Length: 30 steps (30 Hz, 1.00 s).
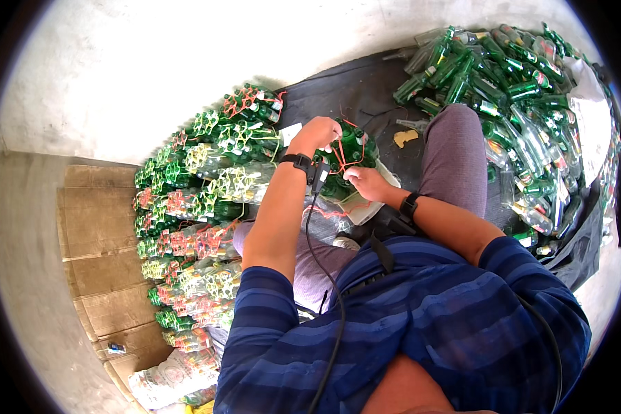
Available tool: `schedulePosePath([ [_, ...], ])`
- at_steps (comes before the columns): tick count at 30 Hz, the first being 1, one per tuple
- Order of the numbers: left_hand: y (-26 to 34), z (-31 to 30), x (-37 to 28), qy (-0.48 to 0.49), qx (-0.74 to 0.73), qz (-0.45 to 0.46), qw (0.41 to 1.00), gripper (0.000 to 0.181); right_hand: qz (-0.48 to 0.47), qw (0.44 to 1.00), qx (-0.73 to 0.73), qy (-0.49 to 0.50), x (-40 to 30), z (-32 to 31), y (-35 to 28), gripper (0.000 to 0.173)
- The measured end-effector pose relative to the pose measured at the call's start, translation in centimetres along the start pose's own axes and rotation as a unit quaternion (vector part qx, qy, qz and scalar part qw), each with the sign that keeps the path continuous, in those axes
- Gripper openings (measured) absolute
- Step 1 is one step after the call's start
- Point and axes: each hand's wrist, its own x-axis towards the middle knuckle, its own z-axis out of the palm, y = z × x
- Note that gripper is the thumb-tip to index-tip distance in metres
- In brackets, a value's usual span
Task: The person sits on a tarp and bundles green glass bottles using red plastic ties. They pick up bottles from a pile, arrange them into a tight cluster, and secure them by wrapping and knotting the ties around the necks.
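Upright green glass bottles (365, 146) stand in a tight group between my hands, on a pale sack (366, 211) before me. Red plastic cord (343, 158) runs across their necks. My left hand (321, 133) is at the upper left of the group, its fingers closed on a strand of this cord. On the near side, my right hand (368, 183) pinches the cord where several strands meet. Both wrists carry black straps. The lower parts of the bottles are partly hidden by my hands and the sack.
Bundles of tied bottles (243, 181) are stacked at the left, beside cardboard (103, 217) against the wall. A large heap of loose bottles (502, 93) lies at the right. A yellowish scrap (405, 138) lies on the dark sheet (336, 85). A black cable (331, 284) hangs from my left wrist.
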Motion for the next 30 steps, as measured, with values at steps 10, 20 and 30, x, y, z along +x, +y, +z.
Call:
schedulePosePath([
  [10, -2.2, 1.7, 0.8, 0.045, 0.023, -0.008, 0.999, 0.018, 0.037, 0.997, 0.041, -0.062, -0.1, -2.3, -1.2, 0.020],
  [20, -2.8, 7.2, -7.5, 0.283, -0.086, 0.045, 0.954, 0.024, 0.063, 0.995, 0.075, -0.014, -1.0, -4.1, -3.1, 0.020],
  [30, -2.5, 11.4, -9.7, 0.350, 0.118, 0.064, 0.927, 0.032, 0.202, 0.942, 0.268, 0.007, -0.3, -4.8, -6.5, 0.015],
])
